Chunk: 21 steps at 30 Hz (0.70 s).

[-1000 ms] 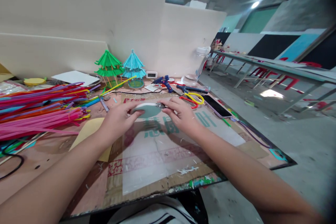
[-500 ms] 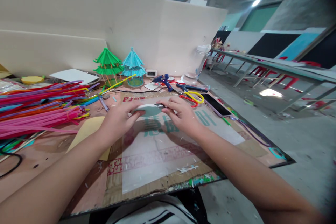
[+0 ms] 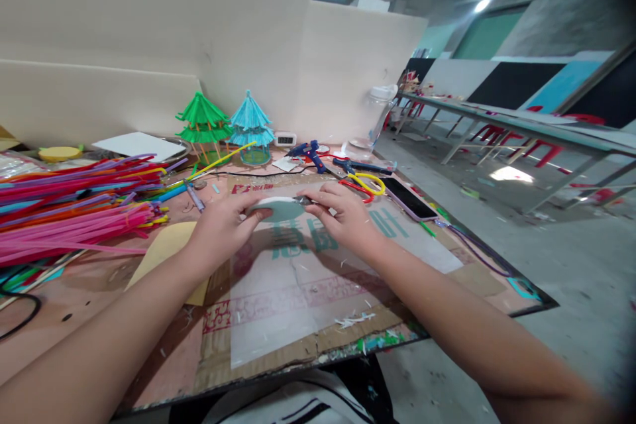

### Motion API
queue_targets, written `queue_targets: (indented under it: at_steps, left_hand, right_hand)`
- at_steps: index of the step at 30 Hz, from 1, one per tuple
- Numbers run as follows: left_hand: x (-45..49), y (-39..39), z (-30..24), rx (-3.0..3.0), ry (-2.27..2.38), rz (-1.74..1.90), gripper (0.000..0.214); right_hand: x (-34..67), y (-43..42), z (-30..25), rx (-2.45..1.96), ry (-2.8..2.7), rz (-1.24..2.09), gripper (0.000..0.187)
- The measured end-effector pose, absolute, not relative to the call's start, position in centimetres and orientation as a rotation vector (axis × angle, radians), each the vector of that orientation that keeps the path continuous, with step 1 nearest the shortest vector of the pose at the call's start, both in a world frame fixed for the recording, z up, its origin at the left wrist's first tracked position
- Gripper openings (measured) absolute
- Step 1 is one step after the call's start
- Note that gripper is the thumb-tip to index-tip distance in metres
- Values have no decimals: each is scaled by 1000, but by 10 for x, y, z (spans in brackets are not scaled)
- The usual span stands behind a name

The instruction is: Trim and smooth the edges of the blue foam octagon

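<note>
My left hand (image 3: pixel 223 225) pinches the left edge of a round, pale green disc (image 3: pixel 282 210) with a whitish rim, held above the work surface. Closed fingers of my right hand (image 3: pixel 342 212) grip a small dark tool (image 3: pixel 301 200) with a greyish tip, which meets the disc's right edge. Most of that tool is hidden by the fingers, so I cannot tell its kind. Below both hands lies a translucent white sheet (image 3: pixel 278 318) with green and red print, on top of brown cardboard (image 3: pixel 213 364). White shavings (image 3: pixel 355 320) are scattered on it.
Bundled pipe cleaners (image 3: pixel 74 205) fill the left side. Behind are a green model pavilion (image 3: pixel 205 122), a blue one (image 3: pixel 250 122), a glue gun (image 3: pixel 309 154) and a clear jug (image 3: pixel 378 112). Scissors (image 3: pixel 368 183) and a phone (image 3: pixel 410 199) lie to the right.
The hands keep nearly the same place and grip. The disc is tipped slightly, and a little more of the tool's greyish tip shows at its right edge.
</note>
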<state>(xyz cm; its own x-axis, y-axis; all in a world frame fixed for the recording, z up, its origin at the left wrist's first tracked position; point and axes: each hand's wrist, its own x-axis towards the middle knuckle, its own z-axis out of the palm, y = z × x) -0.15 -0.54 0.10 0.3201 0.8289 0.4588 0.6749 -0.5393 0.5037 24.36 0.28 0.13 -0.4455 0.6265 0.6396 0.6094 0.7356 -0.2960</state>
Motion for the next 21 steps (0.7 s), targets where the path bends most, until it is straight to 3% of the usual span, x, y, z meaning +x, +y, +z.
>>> queue_targets:
  at_steps: [21]
  left_hand:
    - [3, -11, 1, 2458, 1412, 965, 28]
  right_hand:
    - [239, 1, -1, -943, -2173, 17, 32]
